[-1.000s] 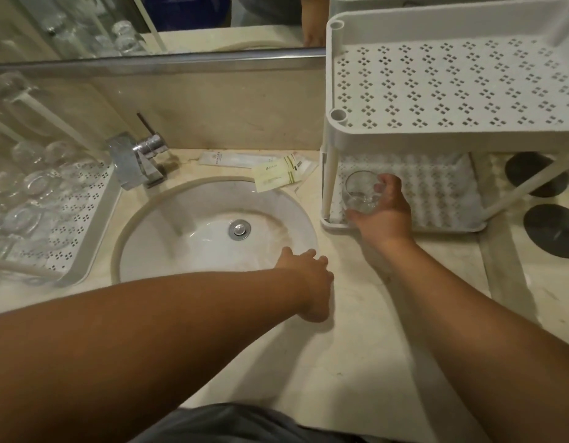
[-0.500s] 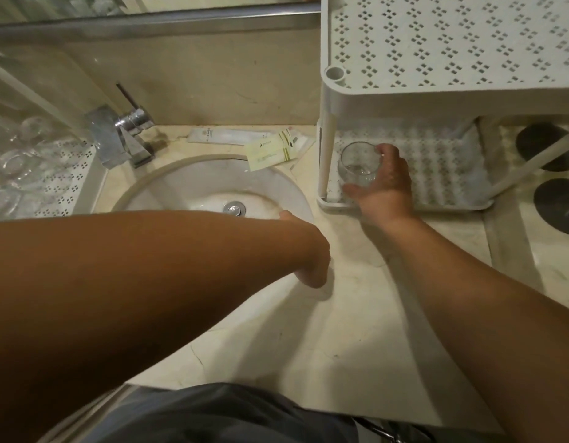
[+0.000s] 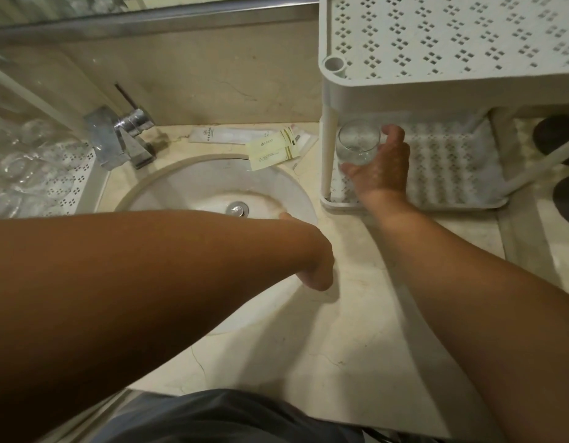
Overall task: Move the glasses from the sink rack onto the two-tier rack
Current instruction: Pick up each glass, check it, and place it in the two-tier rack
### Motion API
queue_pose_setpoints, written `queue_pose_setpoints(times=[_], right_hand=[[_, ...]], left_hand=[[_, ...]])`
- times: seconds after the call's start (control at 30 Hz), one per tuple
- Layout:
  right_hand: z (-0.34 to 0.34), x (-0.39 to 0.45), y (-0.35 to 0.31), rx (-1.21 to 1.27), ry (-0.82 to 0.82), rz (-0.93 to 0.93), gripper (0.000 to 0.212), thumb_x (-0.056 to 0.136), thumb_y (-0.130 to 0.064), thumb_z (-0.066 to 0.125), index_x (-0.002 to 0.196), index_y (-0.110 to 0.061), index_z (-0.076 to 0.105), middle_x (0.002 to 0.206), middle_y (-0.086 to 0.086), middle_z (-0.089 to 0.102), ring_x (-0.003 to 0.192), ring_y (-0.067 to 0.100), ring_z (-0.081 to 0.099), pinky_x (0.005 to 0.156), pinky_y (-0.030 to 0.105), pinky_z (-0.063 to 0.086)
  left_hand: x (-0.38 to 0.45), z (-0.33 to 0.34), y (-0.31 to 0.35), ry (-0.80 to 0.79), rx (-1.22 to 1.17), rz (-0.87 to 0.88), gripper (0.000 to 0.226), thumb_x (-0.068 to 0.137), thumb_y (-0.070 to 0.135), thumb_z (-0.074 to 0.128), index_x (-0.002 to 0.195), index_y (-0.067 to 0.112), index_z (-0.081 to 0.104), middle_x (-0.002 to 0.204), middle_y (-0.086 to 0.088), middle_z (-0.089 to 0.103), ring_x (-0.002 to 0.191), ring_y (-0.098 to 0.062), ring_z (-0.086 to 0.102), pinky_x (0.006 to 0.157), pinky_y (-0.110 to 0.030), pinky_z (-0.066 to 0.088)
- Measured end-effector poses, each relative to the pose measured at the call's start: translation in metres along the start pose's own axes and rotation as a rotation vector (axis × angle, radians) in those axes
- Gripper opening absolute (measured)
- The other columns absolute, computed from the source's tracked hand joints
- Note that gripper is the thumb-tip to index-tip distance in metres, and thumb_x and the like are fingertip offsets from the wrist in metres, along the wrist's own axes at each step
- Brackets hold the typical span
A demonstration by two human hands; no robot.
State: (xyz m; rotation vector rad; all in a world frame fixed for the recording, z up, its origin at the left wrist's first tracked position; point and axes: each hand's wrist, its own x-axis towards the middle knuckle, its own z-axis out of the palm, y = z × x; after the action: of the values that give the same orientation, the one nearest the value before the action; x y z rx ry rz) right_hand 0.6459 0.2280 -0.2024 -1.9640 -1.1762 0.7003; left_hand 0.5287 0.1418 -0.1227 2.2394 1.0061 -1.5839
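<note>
I see the clear, stemless drinking glass point(image 3: 358, 142) right of centre in the frame, mouth up, just inside the front-left corner of the lower tier of the white perforated plastic two-tier rack point(image 3: 436, 68). My right hand point(image 3: 380, 167) is wrapped around it, thumb on the near side and fingers curled over the far rim, clamped on the glass. Whether its base already touches the tier I cannot tell.

To finish this placement well, I would lower it straight down until the base sits flat on the perforated floor, keep it clear of the white corner post just beside it, then let the fingers spread away sideways so the rim is not dragged.

My left hand point(image 3: 318, 276) rests at lower centre on the cream marble counter point(image 3: 308, 346), beside the round white basin point(image 3: 212, 187); its fingers are tucked under, so I cannot tell their state. More clear glasses wait on the white sink rack point(image 3: 75, 174) at the left edge.
</note>
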Motion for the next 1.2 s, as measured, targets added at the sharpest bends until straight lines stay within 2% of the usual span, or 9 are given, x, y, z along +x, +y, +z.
queue_pose_setpoints(times=[0.13, 0.27, 0.37, 0.47, 0.6, 0.77, 0.9, 1.07, 1.2], right_hand=[[0.004, 0.001, 0.001, 0.036, 0.068, -0.004, 0.065, 0.069, -0.021, 0.087, 0.115, -0.013, 0.041, 0.117, 0.004, 0.046, 0.101, 0.016, 0.048, 0.082, 0.015, 0.043], [0.007, 0.001, 0.004, -0.005, 0.07, -0.014, 0.038, 0.078, -0.025, 0.079, 0.093, -0.016, 0.046, 0.107, -0.001, 0.041, 0.094, 0.015, 0.048, 0.065, 0.007, 0.033], [0.008, 0.001, 0.006, -0.019, 0.063, -0.05, 0.03, 0.078, -0.032, 0.079, 0.08, -0.012, 0.058, 0.108, 0.001, 0.046, 0.091, 0.014, 0.052, 0.077, 0.013, 0.039], [0.008, -0.002, 0.005, 0.007, 0.064, -0.072, 0.029, 0.079, -0.034, 0.078, 0.077, -0.011, 0.061, 0.111, 0.001, 0.046, 0.083, 0.006, 0.05, 0.068, -0.005, 0.029], [0.011, -0.005, 0.006, 0.036, 0.074, -0.133, 0.024, 0.082, -0.031, 0.075, 0.081, -0.013, 0.059, 0.116, 0.006, 0.05, 0.072, -0.003, 0.046, 0.064, -0.007, 0.027], [0.015, -0.005, 0.008, -0.016, 0.024, -0.192, 0.023, 0.088, -0.031, 0.067, 0.099, -0.011, 0.061, 0.143, 0.004, 0.044, 0.101, 0.015, 0.06, 0.089, 0.023, 0.047], [0.018, -0.006, 0.009, -0.051, -0.047, -0.158, 0.028, 0.088, -0.033, 0.065, 0.11, -0.017, 0.061, 0.159, -0.005, 0.026, 0.126, 0.018, 0.052, 0.099, 0.026, 0.043], [0.019, -0.006, 0.006, -0.185, -0.114, -0.162, 0.038, 0.088, -0.035, 0.061, 0.124, -0.023, 0.056, 0.163, -0.009, 0.008, 0.123, 0.02, 0.053, 0.088, 0.022, 0.038], [0.02, -0.003, 0.006, -0.268, -0.169, -0.184, 0.051, 0.087, -0.035, 0.061, 0.135, -0.022, 0.05, 0.164, -0.011, -0.002, 0.134, 0.022, 0.044, 0.095, 0.028, 0.04]], left_hand=[[0.0, 0.001, -0.001, 0.003, -0.025, 0.005, 0.061, 0.096, 0.03, 0.033, 0.156, 0.028, 0.022, 0.163, -0.003, 0.021, 0.144, -0.037, 0.028, 0.111, -0.067, 0.02], [0.001, 0.002, 0.0, 0.001, -0.068, -0.001, 0.061, 0.095, 0.032, 0.032, 0.156, 0.028, 0.024, 0.163, -0.002, 0.022, 0.144, -0.037, 0.026, 0.112, -0.067, 0.016], [0.002, 0.002, 0.0, -0.003, -0.088, -0.002, 0.062, 0.095, 0.033, 0.032, 0.156, 0.028, 0.025, 0.163, -0.003, 0.022, 0.145, -0.036, 0.026, 0.113, -0.067, 0.014], [0.003, 0.003, -0.001, -0.001, -0.124, -0.012, 0.062, 0.092, 0.035, 0.032, 0.153, 0.029, 0.03, 0.161, -0.002, 0.027, 0.141, -0.035, 0.032, 0.112, -0.064, 0.017], [0.004, 0.004, -0.002, 0.003, -0.159, -0.009, 0.063, 0.09, 0.037, 0.031, 0.153, 0.03, 0.031, 0.16, -0.001, 0.028, 0.138, -0.033, 0.035, 0.111, -0.06, 0.021], [0.005, 0.005, -0.002, -0.009, -0.166, -0.007, 0.063, 0.091, 0.036, 0.031, 0.153, 0.03, 0.029, 0.161, -0.001, 0.026, 0.14, -0.034, 0.033, 0.112, -0.062, 0.018], [0.003, 0.005, -0.002, -0.005, -0.145, 0.007, 0.062, 0.092, 0.035, 0.029, 0.154, 0.031, 0.027, 0.161, 0.0, 0.025, 0.141, -0.033, 0.031, 0.11, -0.062, 0.019], [0.0, 0.007, -0.002, 0.0, -0.105, 0.021, 0.062, 0.095, 0.036, 0.028, 0.157, 0.033, 0.017, 0.165, 0.002, 0.011, 0.146, -0.033, 0.023, 0.111, -0.065, 0.016], [0.0, 0.006, -0.002, 0.007, -0.083, 0.018, 0.062, 0.095, 0.036, 0.028, 0.156, 0.034, 0.017, 0.165, 0.002, 0.013, 0.146, -0.033, 0.024, 0.111, -0.065, 0.018]])
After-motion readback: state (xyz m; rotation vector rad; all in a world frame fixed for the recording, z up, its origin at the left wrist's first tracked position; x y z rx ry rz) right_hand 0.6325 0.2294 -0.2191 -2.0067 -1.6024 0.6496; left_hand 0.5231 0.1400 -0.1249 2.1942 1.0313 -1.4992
